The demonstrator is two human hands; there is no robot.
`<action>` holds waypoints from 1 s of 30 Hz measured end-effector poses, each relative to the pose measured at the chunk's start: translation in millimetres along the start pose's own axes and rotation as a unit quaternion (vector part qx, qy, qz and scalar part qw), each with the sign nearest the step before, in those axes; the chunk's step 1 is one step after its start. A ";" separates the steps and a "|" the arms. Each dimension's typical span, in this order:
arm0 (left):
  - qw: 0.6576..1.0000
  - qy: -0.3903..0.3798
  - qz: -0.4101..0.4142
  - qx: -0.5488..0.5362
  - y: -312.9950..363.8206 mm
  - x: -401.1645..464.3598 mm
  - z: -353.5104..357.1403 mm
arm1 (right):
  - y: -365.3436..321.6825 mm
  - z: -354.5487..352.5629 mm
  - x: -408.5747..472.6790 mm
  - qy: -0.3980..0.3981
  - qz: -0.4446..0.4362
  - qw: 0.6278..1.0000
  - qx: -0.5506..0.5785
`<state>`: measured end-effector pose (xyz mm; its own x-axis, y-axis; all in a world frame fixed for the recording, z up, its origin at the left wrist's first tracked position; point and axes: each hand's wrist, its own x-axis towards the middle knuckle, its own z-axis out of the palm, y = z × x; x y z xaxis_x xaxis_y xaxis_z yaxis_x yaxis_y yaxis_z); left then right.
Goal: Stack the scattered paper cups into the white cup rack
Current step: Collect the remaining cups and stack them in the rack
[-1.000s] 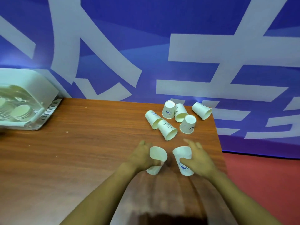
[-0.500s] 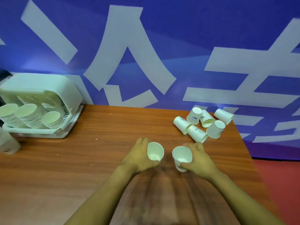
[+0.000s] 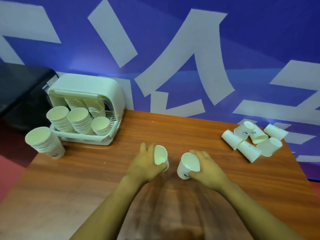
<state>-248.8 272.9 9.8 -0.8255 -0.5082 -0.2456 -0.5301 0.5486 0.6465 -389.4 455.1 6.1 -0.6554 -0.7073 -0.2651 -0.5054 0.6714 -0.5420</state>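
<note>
Head view
My left hand (image 3: 143, 164): fingers and thumb curled round a paper cup (image 3: 161, 157), mouth facing up toward me, above the middle of the table (image 3: 86, 179).
My right hand (image 3: 207, 170): wrapped round a second cup (image 3: 187, 165), mouth tilted toward my left hand; the two cups sit near each other, not touching.
Scattered cups (image 3: 251, 140): a cluster lying on their sides at the table's far right corner.
White cup rack (image 3: 86, 108): far left corner against the blue wall (image 3: 242, 40), holding several nested stacks.
Loose stack (image 3: 44, 142): standing on the table just beside the rack's left front.
</note>
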 end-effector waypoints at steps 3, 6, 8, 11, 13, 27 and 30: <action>0.999 0.012 -0.015 0.026 -4.5 1.0 -1.9 | -2.0 0.0 14.5 0.003 -0.004 1.000 0.025; 0.998 0.014 -0.058 0.037 -16.5 -0.6 -10.4 | -3.8 8.4 30.5 -0.004 -0.008 0.998 0.066; 0.996 0.044 -0.063 0.054 -28.1 -1.3 -24.6 | -10.0 17.5 38.8 -0.004 -0.012 0.996 0.086; 0.989 0.082 -0.076 0.099 -44.3 0.8 -47.1 | -18.2 35.7 42.7 -0.020 -0.007 0.994 0.103; 0.985 0.106 -0.077 0.110 -52.5 8.0 -57.1 | -22.6 43.1 42.8 -0.033 -0.006 0.995 0.096; 0.961 0.195 0.008 0.198 -120.2 42.6 -165.8 | -96.7 64.9 58.3 0.029 0.028 0.995 0.088; 0.959 0.212 0.013 0.186 -128.4 49.3 -184.1 | -113.4 74.9 63.9 0.038 0.034 0.994 0.092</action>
<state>-185.8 55.2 47.7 -0.7281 -0.6722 0.1341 -0.6080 0.7237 0.3264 -332.0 317.2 -9.2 -0.7288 -0.6381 -0.2482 -0.3520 0.6601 -0.6636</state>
